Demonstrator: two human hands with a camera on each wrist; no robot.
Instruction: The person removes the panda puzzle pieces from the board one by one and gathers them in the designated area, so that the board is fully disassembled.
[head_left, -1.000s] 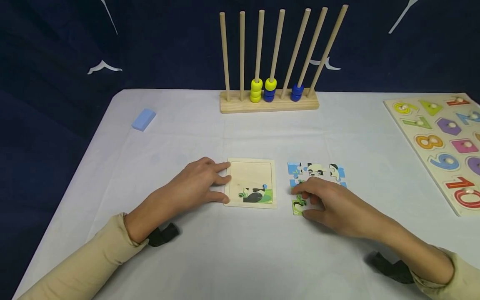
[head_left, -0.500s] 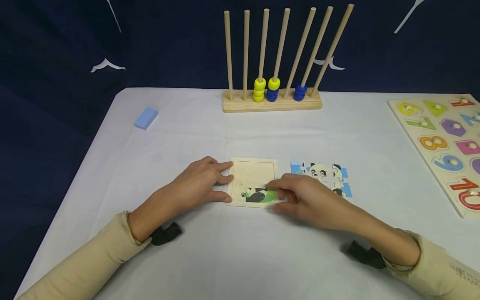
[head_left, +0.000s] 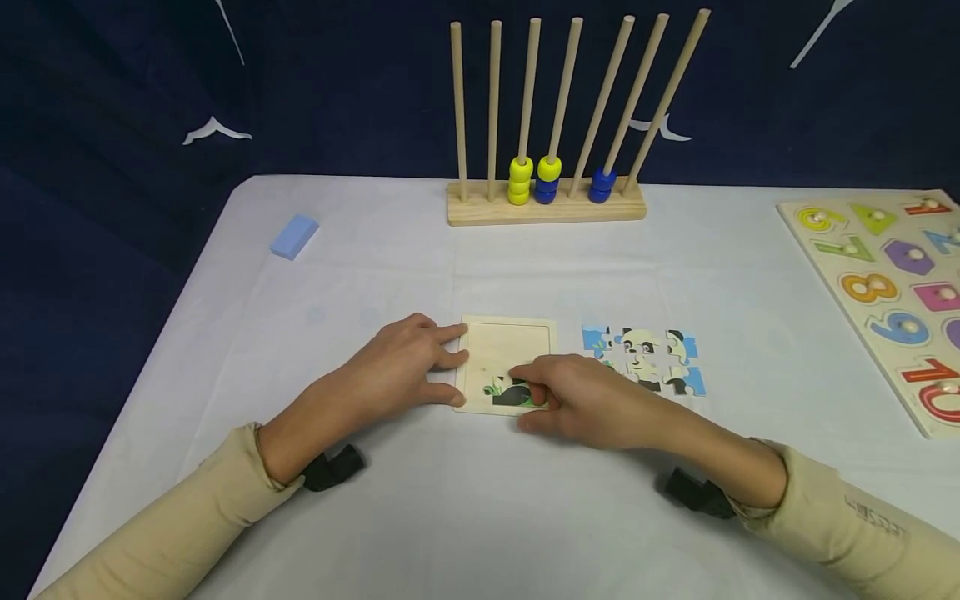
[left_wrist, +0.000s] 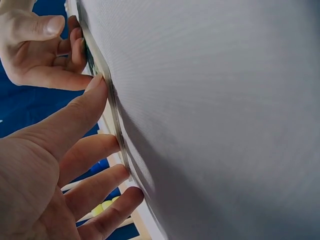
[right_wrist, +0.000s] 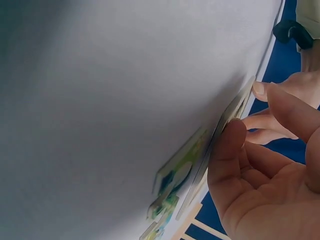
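In the head view, my left hand (head_left: pixel 401 367) rests at the left edge of a square wooden puzzle tray (head_left: pixel 498 333), fingers spread and fingertips on its rim. Panda puzzle pieces (head_left: pixel 512 392) lie joined along the tray's lower part. My right hand (head_left: pixel 577 400) reaches over the tray's right side, fingertips at these pieces and covering their right end. The right wrist view shows its fingers touching the tray with the thumb held away. Right of the tray lie loose panda pieces (head_left: pixel 640 350), partly hidden by the right hand; a green piece (right_wrist: pixel 175 172) shows in the right wrist view.
A wooden bead counter (head_left: pixel 547 213) with upright rods and yellow and blue beads stands at the back. A light blue block (head_left: pixel 294 237) lies at the back left, a number-and-shape peg board (head_left: pixel 885 292) at the right. A white cloth (head_left: pixel 360 283) covers the table.
My right hand has moved left, from the loose pieces onto the tray's lower right part. The left hand stays at the tray's left edge.
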